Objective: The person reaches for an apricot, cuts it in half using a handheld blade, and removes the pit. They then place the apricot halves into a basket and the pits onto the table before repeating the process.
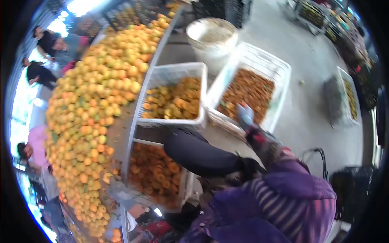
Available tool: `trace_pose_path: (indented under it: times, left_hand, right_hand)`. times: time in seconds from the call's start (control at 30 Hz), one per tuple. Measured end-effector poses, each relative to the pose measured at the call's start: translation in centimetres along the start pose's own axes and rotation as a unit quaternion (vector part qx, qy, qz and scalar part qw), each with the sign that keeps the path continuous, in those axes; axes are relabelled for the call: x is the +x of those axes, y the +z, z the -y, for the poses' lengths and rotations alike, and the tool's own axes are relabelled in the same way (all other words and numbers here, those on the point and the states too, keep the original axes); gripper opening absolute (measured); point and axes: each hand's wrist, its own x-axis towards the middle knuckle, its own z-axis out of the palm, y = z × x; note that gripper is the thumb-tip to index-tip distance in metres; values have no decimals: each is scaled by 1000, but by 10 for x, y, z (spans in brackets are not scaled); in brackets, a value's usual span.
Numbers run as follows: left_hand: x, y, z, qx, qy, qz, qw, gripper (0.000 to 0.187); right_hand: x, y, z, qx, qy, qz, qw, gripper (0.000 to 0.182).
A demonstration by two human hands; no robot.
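Observation:
My right hand (245,116), in a grey-blue glove, reaches down over a white crate (279,91) of small brown pieces (249,89). Its fingertips overlap the pieces, and blur hides how the fingers are set. At the metal table edge (139,106), my left hand (121,193), also gloved, is smeared by motion. An orange-yellow fruit piece (107,177) shows right by its fingers; I cannot tell whether they grip it. A large heap of round orange-yellow fruit (97,85) covers the table beyond. Below the left hand is a crate of brownish-orange fruit pieces (156,174).
A white crate of yellowish fruit pieces (174,99) stands between table and brown-filled crate. Behind it is a dirty white bucket (212,40). My dark-clothed leg (202,152) extends between crates. Another crate (344,97) stands right. Several people, one in a pink top (38,143), are across the table.

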Motion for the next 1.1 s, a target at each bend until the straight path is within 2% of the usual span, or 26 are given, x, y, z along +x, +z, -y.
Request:
trace_pose_path:
  times: [0.03,0.07,0.1,0.17,0.2,0.23,0.27,0.3,0.37,0.4,0.5,0.57,0.63,0.67,0.77,0.83,0.87,0.93,1.03,1.1]
  left_hand:
    - [8,-13,5,10,-61,-5,998,41]
    - [11,-21,12,-66,-90,-13,994,39]
    - [8,-22,13,-139,-116,-16,983,37]
    - [12,-17,14,-295,-197,-124,927,29]
    - [18,-31,25,-302,-213,-119,921,25]
    - [21,-45,36,-310,-236,-110,914,21]
    - [7,6,1,-166,-110,-145,969,20]
    - [4,20,-8,-171,-99,-153,968,20]
    - [1,33,-16,-127,-32,-134,982,22]
    - [2,36,-11,-151,0,-135,979,24]
    - [2,16,3,-149,-30,-120,981,29]
    - [7,6,11,-158,-33,-115,980,32]
    - [7,1,15,-167,-53,-99,980,39]
    - [5,0,18,-172,-52,-103,978,39]
    - [3,7,10,-242,-67,-103,963,43]
    - [2,19,-2,-239,-26,-91,966,15]
    - [3,22,-1,-240,-25,-92,966,15]
    - [4,25,0,-210,33,-94,973,20]
    - [2,25,-4,-218,34,-69,973,23]
    - [2,30,-6,-220,35,-87,971,22]
  right_hand:
    - [-21,-13,27,130,64,33,989,6]
    - [-34,-16,46,129,66,52,988,6]
    - [-39,2,61,102,22,7,994,10]
    - [-61,9,94,173,104,84,976,16]
    - [-69,21,109,123,61,133,982,16]
    - [-82,35,123,141,63,171,973,17]
    - [-100,45,147,151,67,218,962,17]
    - [-120,52,167,159,72,260,950,17]
    - [-148,64,187,163,-11,325,932,27]
    - [-158,67,194,140,-35,370,918,33]
    - [-174,71,201,124,-100,403,901,25]
    - [-176,70,203,117,-91,403,903,24]
    - [-174,62,203,105,-38,402,909,22]
    - [-169,63,193,112,-51,374,919,25]
    - [-158,54,187,98,-19,356,929,24]
    - [-154,52,183,104,-7,346,933,24]
    - [-153,50,184,104,1,335,936,24]
    - [-151,49,184,104,9,321,941,23]
    - [-148,45,181,123,-8,335,934,23]
    - [-145,47,174,134,-22,332,934,22]
